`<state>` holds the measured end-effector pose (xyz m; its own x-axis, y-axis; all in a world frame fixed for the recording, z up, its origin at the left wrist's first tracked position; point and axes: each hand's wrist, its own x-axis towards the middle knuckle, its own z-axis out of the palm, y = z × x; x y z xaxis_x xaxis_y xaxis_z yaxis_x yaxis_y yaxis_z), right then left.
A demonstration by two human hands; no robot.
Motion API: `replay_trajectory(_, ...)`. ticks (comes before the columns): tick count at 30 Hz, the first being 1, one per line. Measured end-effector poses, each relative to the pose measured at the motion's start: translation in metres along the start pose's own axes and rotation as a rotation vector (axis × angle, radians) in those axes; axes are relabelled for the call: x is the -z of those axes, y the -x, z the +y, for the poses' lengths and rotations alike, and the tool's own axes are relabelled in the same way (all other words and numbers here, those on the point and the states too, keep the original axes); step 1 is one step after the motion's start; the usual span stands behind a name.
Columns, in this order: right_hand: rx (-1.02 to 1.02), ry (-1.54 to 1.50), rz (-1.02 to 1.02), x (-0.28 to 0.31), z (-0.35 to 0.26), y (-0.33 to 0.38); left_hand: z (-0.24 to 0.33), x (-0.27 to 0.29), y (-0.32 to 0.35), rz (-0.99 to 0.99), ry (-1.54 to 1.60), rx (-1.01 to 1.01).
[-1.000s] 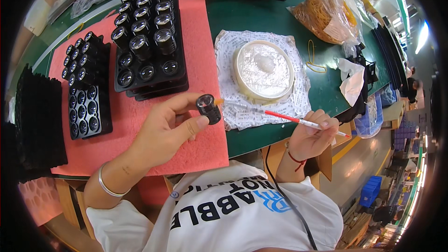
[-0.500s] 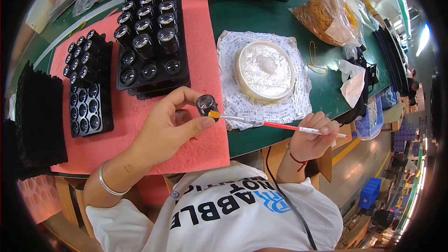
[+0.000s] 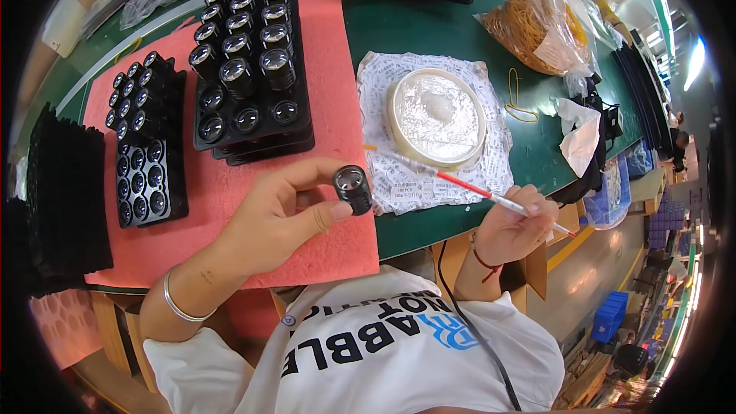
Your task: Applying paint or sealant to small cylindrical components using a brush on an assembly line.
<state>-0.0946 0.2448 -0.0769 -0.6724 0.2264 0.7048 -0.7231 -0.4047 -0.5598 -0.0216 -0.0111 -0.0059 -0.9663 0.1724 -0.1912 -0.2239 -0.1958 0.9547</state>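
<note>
Over the pink foam mat (image 3: 337, 84), my left hand (image 3: 284, 222) pinches a small black lens barrel (image 3: 354, 190) between thumb and fingers, its glass end tilted up. My right hand (image 3: 515, 222) grips a thin red-and-white brush (image 3: 466, 186) by the handle. The brush's yellow bristle tip lies just beyond the barrel, apart from it, beside the printed paper sheet (image 3: 414, 192). On that sheet rests a round whitish dish (image 3: 400, 134) with a shiny, wet-looking or film-like surface.
Left of the dish, a large black tray (image 3: 299, 138) and a smaller one (image 3: 176, 192) hold several lens barrels. A black stack (image 3: 69, 192) stands at far left. A bag of rubber bands (image 3: 537, 31), a loose band (image 3: 521, 115) and crumpled tissue (image 3: 580, 138) lie right.
The brush tip has left the lens barrel and swung away toward the dish. My left hand has tilted the barrel and shifted it slightly right and nearer.
</note>
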Motion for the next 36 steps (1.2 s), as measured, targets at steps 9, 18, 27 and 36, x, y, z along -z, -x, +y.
replay_trajectory(9,-0.086,-0.236,0.046,-0.002,-0.004,-0.001,0.047,0.033,0.034,0.365,-0.804,-0.767)
replay_trajectory(18,-0.063,-0.194,-0.001,-0.002,-0.004,0.0,0.058,0.13,0.085,1.159,-0.96,-0.213)
replay_trajectory(27,-0.073,-0.164,0.026,0.0,-0.003,0.001,0.049,0.15,0.086,1.307,-1.083,0.082)
replay_trajectory(36,-0.041,-0.109,0.04,0.001,-0.003,0.002,0.049,0.153,0.079,1.269,-1.142,0.223)
